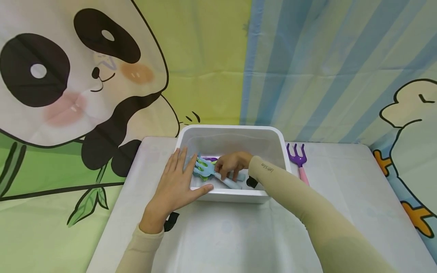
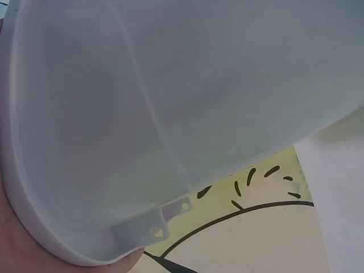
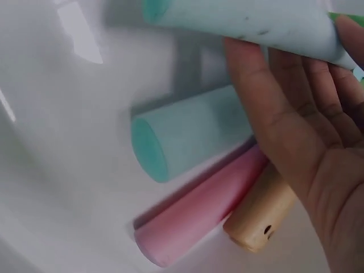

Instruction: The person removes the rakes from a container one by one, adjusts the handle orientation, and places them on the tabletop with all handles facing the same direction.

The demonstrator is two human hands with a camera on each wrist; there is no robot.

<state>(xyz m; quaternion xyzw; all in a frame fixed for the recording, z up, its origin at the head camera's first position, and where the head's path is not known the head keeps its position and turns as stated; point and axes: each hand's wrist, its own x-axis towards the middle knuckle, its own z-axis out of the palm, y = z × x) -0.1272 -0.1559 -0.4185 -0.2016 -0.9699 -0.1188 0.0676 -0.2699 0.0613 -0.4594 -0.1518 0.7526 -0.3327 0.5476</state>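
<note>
Inside the white plastic bin (image 1: 235, 195), my right hand (image 1: 233, 163) grips the pale-blue handle of a toy garden fork (image 1: 206, 167). The right wrist view shows my fingers beneath that handle (image 3: 244, 25) and the thumb on its other side. Below it in that view lie a second pale-blue handle (image 3: 193, 133), a pink handle (image 3: 199, 210) and a tan handle (image 3: 261, 207). Green and purple pieces show around the fork's tines. My left hand (image 1: 177, 180) rests with spread, straight fingers over the bin's left front corner, its thumb along the front rim.
To the right of the bin, a purple toy fork (image 1: 297, 159) with a pink handle lies on the white-covered table (image 1: 225, 239). A printed cloth (image 1: 205, 60) with a panda hangs close behind the bin.
</note>
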